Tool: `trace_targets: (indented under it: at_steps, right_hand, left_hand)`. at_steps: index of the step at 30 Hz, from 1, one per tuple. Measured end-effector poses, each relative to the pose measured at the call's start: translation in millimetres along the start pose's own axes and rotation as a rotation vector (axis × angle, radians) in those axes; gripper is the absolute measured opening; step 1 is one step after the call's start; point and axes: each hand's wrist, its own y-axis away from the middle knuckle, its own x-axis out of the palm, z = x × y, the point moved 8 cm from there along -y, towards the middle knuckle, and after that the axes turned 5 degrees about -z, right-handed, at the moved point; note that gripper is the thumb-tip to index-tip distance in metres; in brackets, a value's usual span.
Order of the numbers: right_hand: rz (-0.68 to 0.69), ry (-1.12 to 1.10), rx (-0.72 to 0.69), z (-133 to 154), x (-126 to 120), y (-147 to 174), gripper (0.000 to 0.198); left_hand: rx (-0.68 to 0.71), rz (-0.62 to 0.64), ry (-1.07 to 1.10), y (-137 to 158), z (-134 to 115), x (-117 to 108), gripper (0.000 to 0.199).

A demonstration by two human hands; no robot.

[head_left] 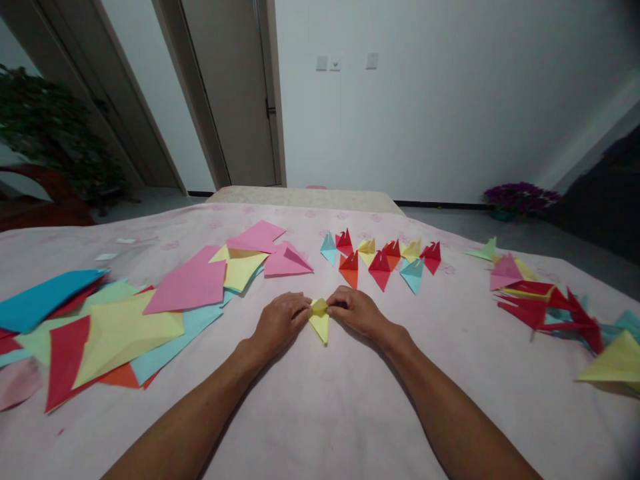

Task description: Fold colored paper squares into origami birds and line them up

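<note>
A small piece of folded yellow paper [320, 323] lies on the pink cloth in front of me, its narrow point toward me. My left hand [284, 319] pinches its left upper edge, and my right hand [356, 310] pinches the right one. Both hands have their fingers closed at the paper, and the fingertips hide its side corners. Just beyond stand several folded paper cranes in two rows, among them a red crane [380, 268], an orange crane [349, 269] and a light blue crane [413, 273].
Loose coloured sheets, including a pink sheet [193, 283] and a yellow sheet [127, 330], overlap on the left. More folded pieces lie in a heap at the right, with a red piece [537, 307] and a yellow piece [615, 363]. The tablecloth [310, 420] covers the table.
</note>
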Motion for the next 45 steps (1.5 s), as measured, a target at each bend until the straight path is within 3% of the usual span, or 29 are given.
trace_targets:
  at_steps: [5,14,22,26,30,38,45]
  right_hand:
    - [-0.089,0.132,0.048,4,-1,0,0.008]
    - [-0.182,0.225,0.12,3,-1,2,0.007]
    - [-0.201,0.233,0.109,3,1,1,0.01]
    - [-0.206,0.234,0.105,3,2,2,0.01]
    - [-0.214,0.276,0.096,5,3,3,0.011]
    - [-0.202,0.412,0.028,14,5,8,0.011]
    - [-0.162,0.476,-0.052,29,4,18,0.019]
  left_hand:
    - [-0.104,-0.048,-0.089,-4,-3,-3,0.009]
    - [-0.13,-0.132,-0.22,-2,-1,-8,0.009]
    - [-0.011,-0.163,-0.195,-2,-8,-2,0.026]
    - [0.141,-0.06,-0.221,-2,-10,17,0.035]
    - [0.197,0.048,-0.216,0,-10,30,0.037]
    - [0.184,0.117,-0.297,5,-22,28,0.048]
    - [0.111,0.168,-0.341,5,-10,27,0.054]
